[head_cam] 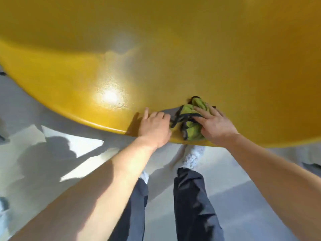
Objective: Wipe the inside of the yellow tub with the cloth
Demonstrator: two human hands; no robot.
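The big yellow tub (156, 49) fills the upper half of the head view, its near rim curving across the middle. A crumpled green cloth with dark edging (192, 119) lies on the tub's surface just inside that rim. My right hand (213, 124) presses flat on the cloth's right side, fingers spread over it. My left hand (154, 126) rests on the rim just left of the cloth, fingers partly curled and one finger pointing up; it touches the cloth's dark edge.
Below the rim is a pale grey floor (69, 148) with hard shadows on the left. My legs in dark trousers (192, 202) and white shoes (192, 157) stand right against the tub.
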